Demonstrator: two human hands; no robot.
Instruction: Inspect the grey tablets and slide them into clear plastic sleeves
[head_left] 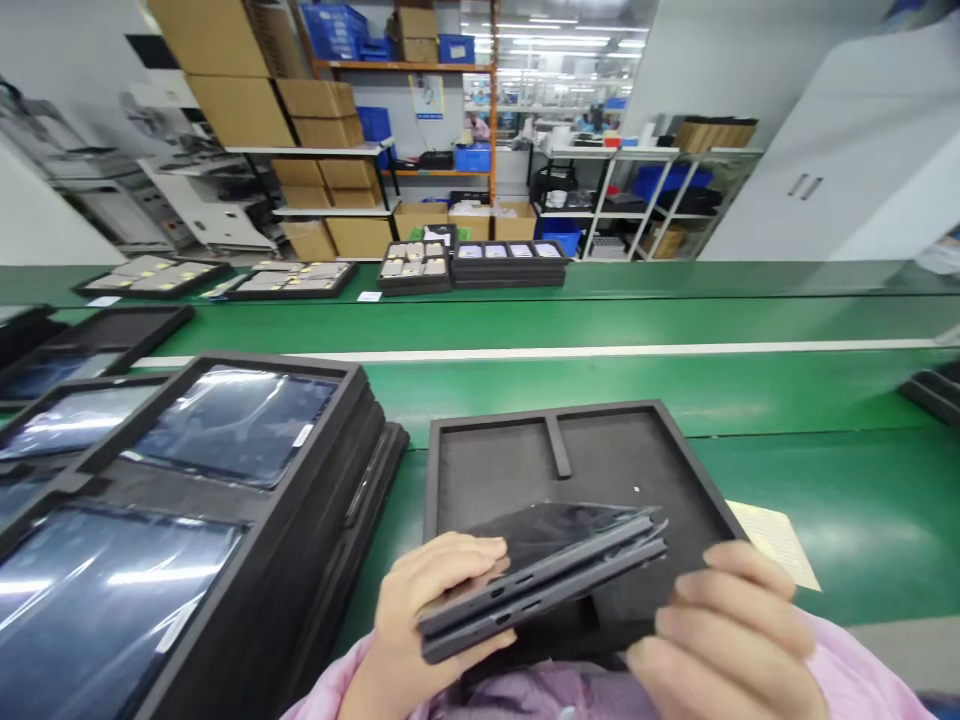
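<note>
My left hand [424, 615] is closed around the left end of two flat black tablets [540, 585], stacked one on the other and tilted up to the right. Ports and small slots show along their near edges; clear film juts out at the right end. My right hand [739, 635] hovers just right of the tablets, apart from them and a little blurred. Its fingers are curled in, and whatever they may hold is hidden. Beneath both hands lies a black foam tray [491, 465] with a short divider at its far side.
Stacked black trays [300, 500] holding film-covered tablets [232, 420] rise at the left. A paper sheet [776, 545] lies right of the foam tray on the green bench [825, 480]. Along the far ledge stand trays of small parts [412, 265]. More black trays [934, 395] sit at the right edge.
</note>
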